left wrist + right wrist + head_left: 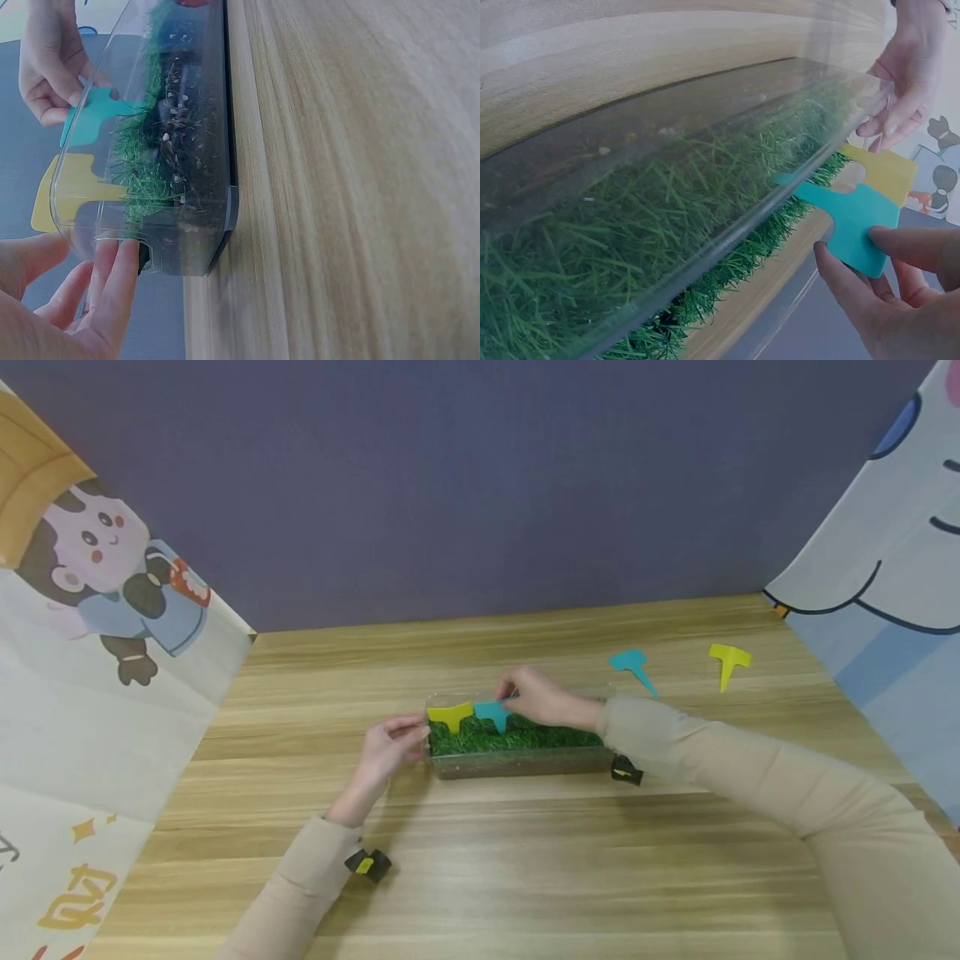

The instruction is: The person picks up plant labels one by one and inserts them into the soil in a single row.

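A clear plastic box (525,766) holds green grass (480,742) over a dark, pebbly layer. A yellow T-shaped plant label (450,716) stands in the grass at its left end. Beside it is a blue T-shaped plant label (491,714), its stem down in the grass. My right hand (543,697) pinches this blue label's wide head between thumb and fingers, clearest in the right wrist view. At the box's left end, my left hand (387,749) touches the end wall with fairly straight fingertips (129,251), close by the yellow label.
Another blue plant label (633,668) lies on the wooden table (487,877) behind the box, towards the right. Farther right lies a second yellow plant label (727,662). A dark panel (480,493) borders the table's back; printed cartoon sheets (172,727) flank both sides.
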A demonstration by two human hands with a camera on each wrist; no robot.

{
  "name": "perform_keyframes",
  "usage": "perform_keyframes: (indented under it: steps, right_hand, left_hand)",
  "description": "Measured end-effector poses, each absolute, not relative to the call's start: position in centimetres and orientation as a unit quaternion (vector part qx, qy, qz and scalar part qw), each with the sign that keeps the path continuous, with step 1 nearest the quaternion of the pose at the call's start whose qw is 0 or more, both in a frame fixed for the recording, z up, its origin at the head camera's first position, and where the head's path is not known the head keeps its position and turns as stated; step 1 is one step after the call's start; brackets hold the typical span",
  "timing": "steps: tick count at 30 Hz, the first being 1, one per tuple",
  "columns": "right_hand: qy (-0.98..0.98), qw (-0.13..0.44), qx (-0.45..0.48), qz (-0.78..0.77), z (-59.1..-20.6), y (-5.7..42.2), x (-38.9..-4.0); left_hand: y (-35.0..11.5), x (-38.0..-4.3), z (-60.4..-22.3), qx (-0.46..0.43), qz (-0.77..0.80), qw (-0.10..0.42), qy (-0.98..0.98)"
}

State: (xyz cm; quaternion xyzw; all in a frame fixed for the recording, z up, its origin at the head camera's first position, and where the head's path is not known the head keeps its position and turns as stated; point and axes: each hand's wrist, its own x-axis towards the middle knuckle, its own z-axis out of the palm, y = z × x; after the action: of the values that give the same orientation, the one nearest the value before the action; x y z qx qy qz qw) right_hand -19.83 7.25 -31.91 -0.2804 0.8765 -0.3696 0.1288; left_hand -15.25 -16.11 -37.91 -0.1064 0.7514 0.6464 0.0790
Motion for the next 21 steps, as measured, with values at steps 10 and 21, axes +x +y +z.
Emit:
perform_keyframes:
  steps: [10, 21]
  right_hand:
    - [0.882, 0.143, -0.262, -0.365, -32.0, 7.4, -19.8]
    - [0.882, 0.162, -0.257, -0.36, -31.5, 8.2, -19.9]
  left_hand:
    - [-16.0, -15.4, -38.0, -0.107, 0.643, 0.079, 0.754]
    - [-16.0, -15.4, -38.0, -0.104, 0.646, 0.078, 0.752]
